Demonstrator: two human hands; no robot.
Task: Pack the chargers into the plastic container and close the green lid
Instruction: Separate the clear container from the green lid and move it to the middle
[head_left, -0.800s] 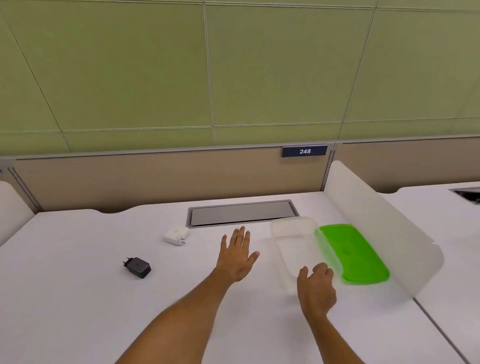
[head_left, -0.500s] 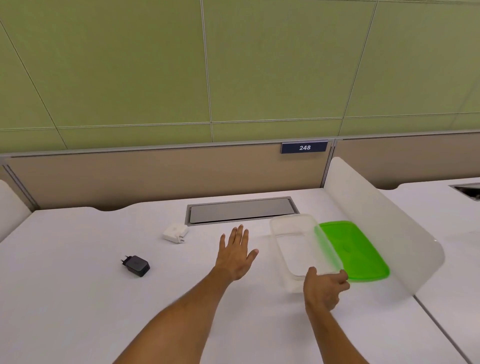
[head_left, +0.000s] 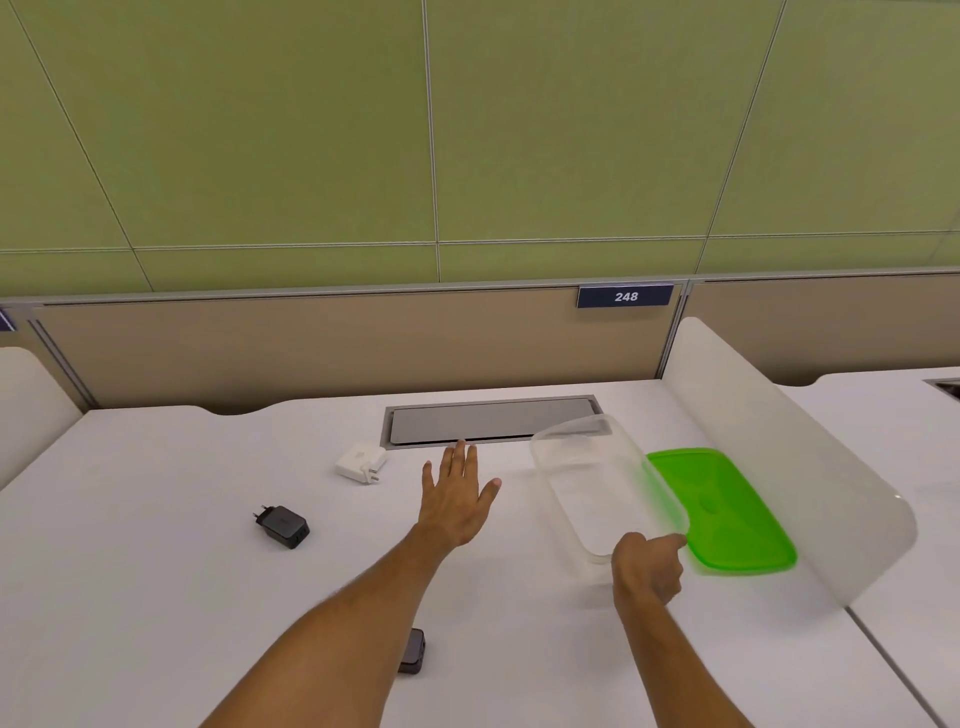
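Observation:
A clear plastic container (head_left: 597, 483) is tipped up off the white desk, its near end held by my right hand (head_left: 647, 569). The green lid (head_left: 727, 509) lies flat on the desk just right of it, partly seen through the container wall. My left hand (head_left: 457, 499) hovers flat with fingers spread over the desk centre, holding nothing. A white charger (head_left: 358, 462) lies left of that hand, and a black charger (head_left: 283, 526) sits further left and nearer. A third dark charger (head_left: 412, 652) peeks out from under my left forearm.
A grey cable hatch (head_left: 493, 421) is set into the white desk (head_left: 156, 597) behind my left hand. A frosted divider panel (head_left: 810, 467) stands along the desk's right side, close behind the lid. A beige partition with the plate "248" closes the back.
My right hand closed on the container's near end and lifted it, tilting it up. The left hand stayed spread in place. The view dropped, showing the third charger.

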